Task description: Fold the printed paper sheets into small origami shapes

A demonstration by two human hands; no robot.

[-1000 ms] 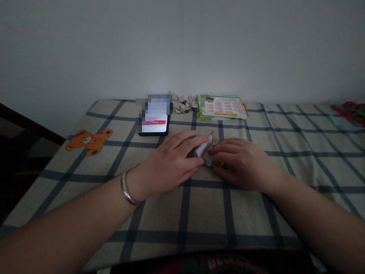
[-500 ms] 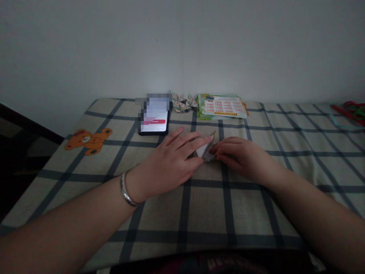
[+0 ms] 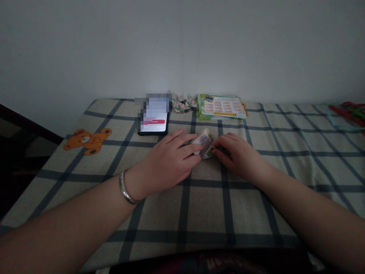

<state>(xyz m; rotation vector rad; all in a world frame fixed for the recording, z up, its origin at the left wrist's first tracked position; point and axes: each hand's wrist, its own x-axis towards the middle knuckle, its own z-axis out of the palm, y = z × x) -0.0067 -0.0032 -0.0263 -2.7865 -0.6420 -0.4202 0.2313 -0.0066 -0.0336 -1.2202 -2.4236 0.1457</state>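
Note:
A small folded piece of printed paper [image 3: 205, 141] lies on the checked cloth between my hands, its upper side white with printing and green at the edges. My left hand [image 3: 172, 160], with a silver bangle at the wrist, is stretched out from the left. Its fingers are spread, and some fingertips rest on the paper and hold it down. At the paper's right edge, my right hand [image 3: 235, 154] has its thumb and fingers pinched together on the fold. Part of the paper is hidden under the left fingers.
A lit phone [image 3: 154, 118] lies beyond my left hand. Near the wall are several folded paper pieces [image 3: 184, 102] and a stack of printed sheets [image 3: 222, 106]. A bear cutout [image 3: 87, 141] is at left; red and green items [image 3: 352, 113] lie far right.
The paper's raised flap has come down, so more of its printed face shows. My right hand has shifted slightly left, and my left fingers have drawn back a little.

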